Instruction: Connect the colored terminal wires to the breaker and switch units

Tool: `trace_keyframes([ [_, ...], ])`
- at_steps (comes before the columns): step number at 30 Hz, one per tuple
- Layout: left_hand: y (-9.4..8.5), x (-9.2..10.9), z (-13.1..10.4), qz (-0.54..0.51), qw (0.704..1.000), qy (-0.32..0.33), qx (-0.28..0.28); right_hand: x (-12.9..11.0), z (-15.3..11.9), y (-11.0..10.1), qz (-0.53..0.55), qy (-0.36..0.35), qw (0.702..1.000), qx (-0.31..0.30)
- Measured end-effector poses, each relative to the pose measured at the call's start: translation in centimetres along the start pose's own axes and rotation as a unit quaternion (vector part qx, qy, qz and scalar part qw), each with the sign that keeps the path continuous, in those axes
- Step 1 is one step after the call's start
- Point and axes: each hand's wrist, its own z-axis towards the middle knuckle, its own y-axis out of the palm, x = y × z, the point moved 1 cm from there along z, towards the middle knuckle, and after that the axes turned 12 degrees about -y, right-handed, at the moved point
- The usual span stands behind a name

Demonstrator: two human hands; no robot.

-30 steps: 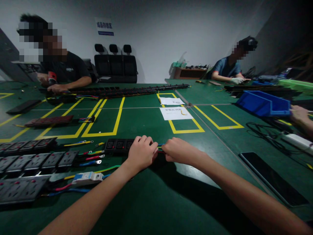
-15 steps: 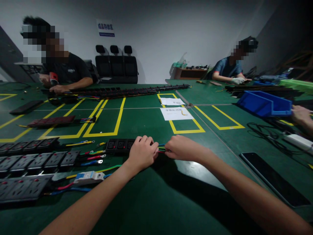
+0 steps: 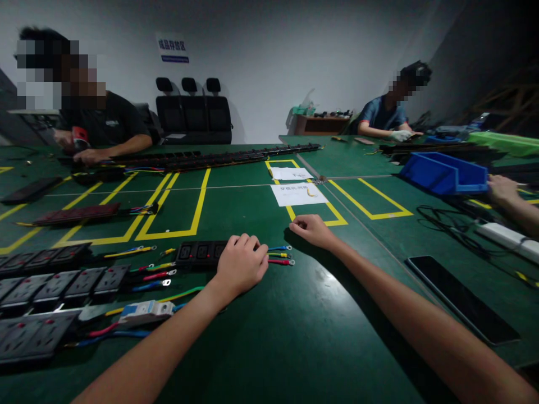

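Observation:
My left hand (image 3: pixel 243 262) is closed over the right end of a short black socket strip (image 3: pixel 191 255), which lies flat on the green table. Past my fingers, blue, yellow-green and red wires (image 3: pixel 278 262) with ring terminals stick out to the right. My right hand (image 3: pixel 312 231) is apart from those wires, a little beyond and right of them. Its fingers are curled in, and nothing shows in them.
Several longer socket strips (image 3: pixel 69 283) with wires lie at the left, alongside a circuit breaker (image 3: pixel 145 311). A phone (image 3: pixel 463 298), a power strip (image 3: pixel 507 238) and a blue bin (image 3: pixel 442 173) are at the right. Paper sheets (image 3: pixel 300 194) lie ahead. Co-workers sit across.
My right hand has let go of the wires and moved away from them, up and to the right in view. My left hand stays on the socket strip. The view has shifted slightly.

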Motion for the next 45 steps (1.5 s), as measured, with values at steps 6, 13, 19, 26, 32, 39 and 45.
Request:
trace_keyframes([
  [6,0.22,0.00,-0.05,0.008,1.000,-0.002,0.002,-0.34,-0.34,0.44,-0.057,-0.013,0.998,0.002],
  [13,0.15,0.00,-0.04,0.013,1.000,-0.001,0.002,-0.36,-0.38,0.77,-0.101,-0.004,0.995,-0.011],
  [19,0.32,-0.08,-0.07,0.013,1.000,0.002,0.010,-0.18,-0.33,0.90,-0.123,0.004,0.992,-0.019],
  [26,0.06,0.03,-0.21,0.014,1.000,-0.004,-0.002,-0.41,-0.41,0.94,-0.123,-0.005,0.992,-0.017],
  [32,0.02,0.15,-0.30,0.024,1.000,-0.005,-0.004,-0.50,-0.49,0.99,-0.116,-0.012,0.993,-0.016],
  [39,0.17,0.11,-0.37,0.016,1.000,-0.006,-0.007,-0.32,-0.53,1.03,-0.122,-0.010,0.992,-0.022],
  [45,0.09,0.14,-0.35,0.017,1.000,-0.006,-0.006,-0.37,-0.56,1.00,-0.121,-0.014,0.992,-0.026],
])
